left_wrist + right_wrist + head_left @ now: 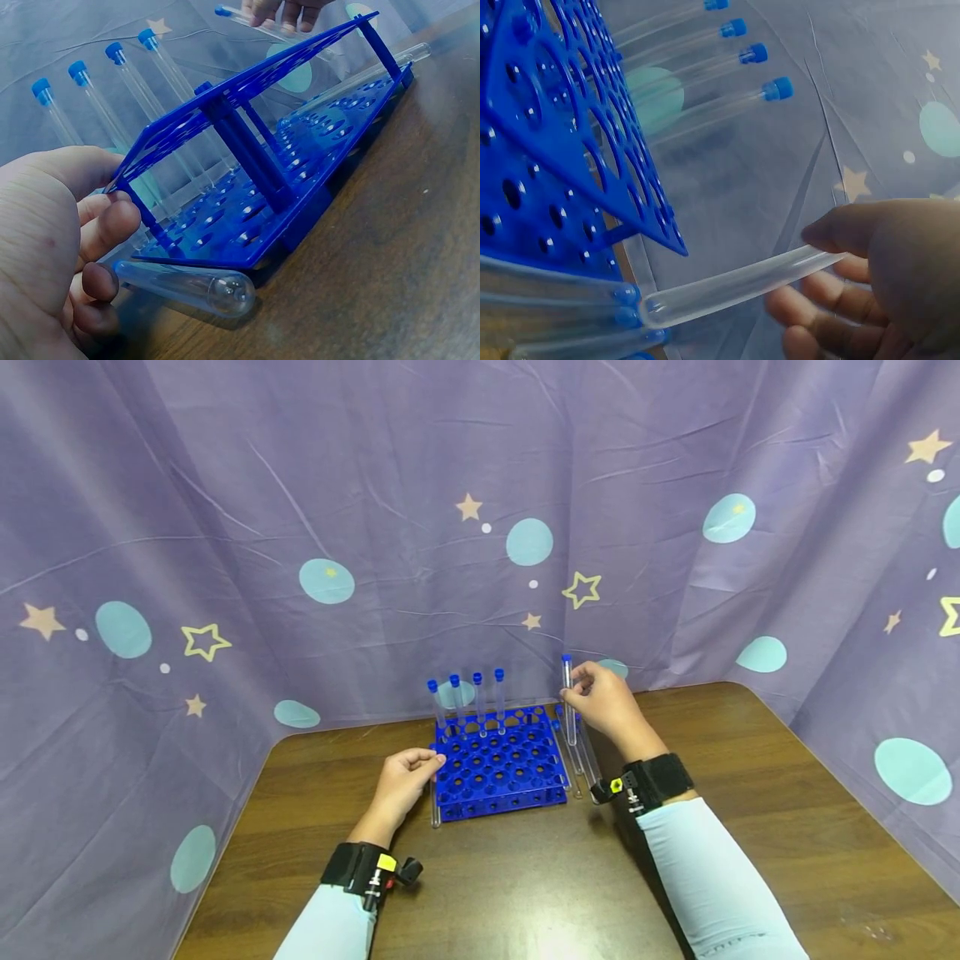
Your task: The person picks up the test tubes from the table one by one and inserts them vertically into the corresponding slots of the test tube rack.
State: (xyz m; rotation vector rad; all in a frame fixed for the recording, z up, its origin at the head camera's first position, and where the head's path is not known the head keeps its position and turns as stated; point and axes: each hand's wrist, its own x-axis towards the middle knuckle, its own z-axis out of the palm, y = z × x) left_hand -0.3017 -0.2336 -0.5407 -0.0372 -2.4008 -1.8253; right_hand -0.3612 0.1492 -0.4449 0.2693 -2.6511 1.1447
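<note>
My right hand [603,697] pinches a clear test tube [571,718] with a blue cap, held nearly upright above the table at the rack's right. In the right wrist view, thumb and fingertips grip the tube [727,292], its rounded end toward the loose tubes. My left hand [405,778] holds the left edge of the blue test tube rack [498,797], thumb on the top plate and a finger below it. Several blue-capped tubes [127,75] stand in the rack's back row, leaning slightly. Another capped tube [187,289] lies along the rack's left side, under my left fingers.
Several loose capped tubes [588,760] lie side by side on the table just right of the rack. The brown wooden table [480,877] extends in front and to both sides. A purple patterned curtain [420,627] hangs close behind the rack.
</note>
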